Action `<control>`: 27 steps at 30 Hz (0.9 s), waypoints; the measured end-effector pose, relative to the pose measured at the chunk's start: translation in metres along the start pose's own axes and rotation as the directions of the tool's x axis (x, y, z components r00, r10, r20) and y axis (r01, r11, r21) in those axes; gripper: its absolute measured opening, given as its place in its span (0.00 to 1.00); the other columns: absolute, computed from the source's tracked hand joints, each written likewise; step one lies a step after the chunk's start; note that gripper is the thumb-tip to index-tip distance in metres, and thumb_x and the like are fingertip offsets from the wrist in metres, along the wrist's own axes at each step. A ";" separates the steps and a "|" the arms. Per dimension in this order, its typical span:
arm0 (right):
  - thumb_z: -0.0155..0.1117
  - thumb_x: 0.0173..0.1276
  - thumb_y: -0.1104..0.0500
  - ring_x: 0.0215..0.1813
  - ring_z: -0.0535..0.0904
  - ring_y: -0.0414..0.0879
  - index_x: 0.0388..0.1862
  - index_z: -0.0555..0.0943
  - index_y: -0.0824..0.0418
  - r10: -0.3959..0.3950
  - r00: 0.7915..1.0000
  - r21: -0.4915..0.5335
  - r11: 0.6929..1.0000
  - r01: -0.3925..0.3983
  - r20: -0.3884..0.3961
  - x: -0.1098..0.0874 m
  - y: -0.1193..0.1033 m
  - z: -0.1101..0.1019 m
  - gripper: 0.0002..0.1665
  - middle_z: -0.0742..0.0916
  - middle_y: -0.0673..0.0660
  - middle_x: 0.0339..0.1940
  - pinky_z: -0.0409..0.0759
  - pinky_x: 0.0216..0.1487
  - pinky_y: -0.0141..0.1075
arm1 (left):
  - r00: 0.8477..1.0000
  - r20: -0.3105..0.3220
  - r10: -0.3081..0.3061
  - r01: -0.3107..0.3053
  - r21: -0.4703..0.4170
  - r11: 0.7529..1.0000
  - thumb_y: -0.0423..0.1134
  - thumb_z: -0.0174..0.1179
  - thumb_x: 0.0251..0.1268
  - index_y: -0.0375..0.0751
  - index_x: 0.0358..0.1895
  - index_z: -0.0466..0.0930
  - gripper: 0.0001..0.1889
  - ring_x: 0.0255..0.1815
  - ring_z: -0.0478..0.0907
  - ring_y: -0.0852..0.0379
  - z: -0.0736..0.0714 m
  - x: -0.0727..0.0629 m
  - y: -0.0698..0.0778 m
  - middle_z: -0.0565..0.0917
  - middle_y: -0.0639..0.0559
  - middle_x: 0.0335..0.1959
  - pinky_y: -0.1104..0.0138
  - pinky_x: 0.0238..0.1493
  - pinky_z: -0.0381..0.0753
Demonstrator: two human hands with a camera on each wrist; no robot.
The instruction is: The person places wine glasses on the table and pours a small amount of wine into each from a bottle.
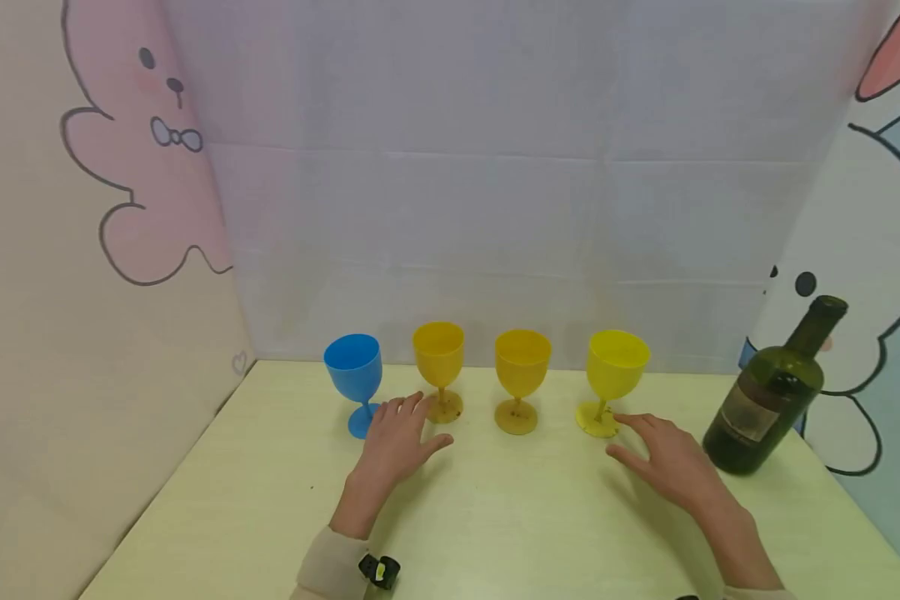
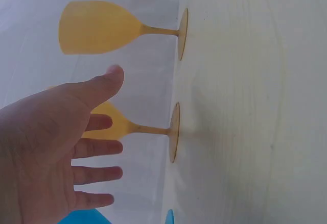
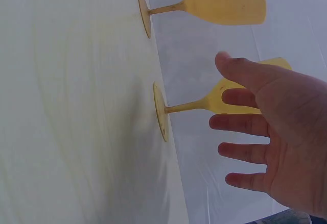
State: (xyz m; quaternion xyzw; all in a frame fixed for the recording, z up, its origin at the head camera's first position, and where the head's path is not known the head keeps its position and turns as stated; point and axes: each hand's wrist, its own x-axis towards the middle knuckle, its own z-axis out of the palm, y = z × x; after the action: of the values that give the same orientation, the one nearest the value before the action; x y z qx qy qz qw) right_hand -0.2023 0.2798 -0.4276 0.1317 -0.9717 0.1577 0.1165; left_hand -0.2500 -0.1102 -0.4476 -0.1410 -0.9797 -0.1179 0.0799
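Observation:
Toward the back of the table stand a blue goblet, two orange-yellow goblets and a bright yellow goblet, all upright in a row. My left hand hovers in front of the blue goblet and the left orange-yellow one, fingers spread and holding nothing. In the left wrist view its fingers overlap an orange-yellow bowl. Just in front of the yellow goblet's base is my right hand, thumb apart from the fingers, also with nothing in it. A dark green wine bottle is tilted at the far right.
The pale wooden table ends at a white cloth backdrop close behind the goblets. Side walls with cartoon animals flank it. A dark band with a small device sits on the left wrist.

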 end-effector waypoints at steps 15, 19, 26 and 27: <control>0.67 0.69 0.51 0.49 0.81 0.62 0.53 0.84 0.60 0.054 0.992 0.025 0.998 -0.052 -0.113 0.002 0.003 -0.021 0.19 0.89 0.60 0.47 0.78 0.50 0.59 | 0.990 -0.024 0.140 -0.142 -0.211 0.967 0.56 0.60 0.69 0.50 0.56 0.82 0.20 0.46 0.83 0.55 -0.005 -0.001 0.021 0.86 0.57 0.47 0.63 0.44 0.82; 0.67 0.68 0.54 0.49 0.81 0.62 0.53 0.84 0.61 0.072 0.986 0.049 0.997 -0.066 -0.152 0.000 0.005 -0.023 0.18 0.88 0.60 0.46 0.78 0.50 0.59 | 0.991 0.027 0.133 -0.118 -0.311 0.943 0.56 0.59 0.69 0.52 0.58 0.80 0.20 0.49 0.82 0.56 -0.006 -0.003 0.025 0.85 0.58 0.50 0.63 0.47 0.83; 0.69 0.65 0.59 0.46 0.82 0.62 0.50 0.84 0.64 0.049 0.956 0.040 0.998 -0.039 -0.288 -0.001 0.011 -0.032 0.16 0.88 0.64 0.45 0.78 0.48 0.58 | 0.985 0.025 0.173 -0.153 -0.355 0.922 0.57 0.58 0.70 0.55 0.60 0.79 0.20 0.50 0.82 0.60 -0.006 0.005 0.043 0.85 0.61 0.52 0.65 0.48 0.82; 0.69 0.65 0.60 0.46 0.82 0.63 0.50 0.84 0.65 0.044 0.951 0.039 0.999 -0.034 -0.306 -0.002 0.012 -0.033 0.16 0.88 0.64 0.44 0.78 0.47 0.59 | 0.983 0.018 0.181 -0.163 -0.358 0.919 0.57 0.58 0.70 0.55 0.60 0.79 0.21 0.50 0.82 0.60 -0.006 0.007 0.047 0.85 0.61 0.52 0.65 0.48 0.83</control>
State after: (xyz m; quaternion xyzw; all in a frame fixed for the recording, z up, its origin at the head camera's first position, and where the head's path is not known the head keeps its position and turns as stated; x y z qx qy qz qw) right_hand -0.1981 0.3023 -0.4003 0.0885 -0.9415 0.1945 0.2606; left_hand -0.2423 -0.0663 -0.4309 -0.2416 -0.9278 -0.2818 0.0384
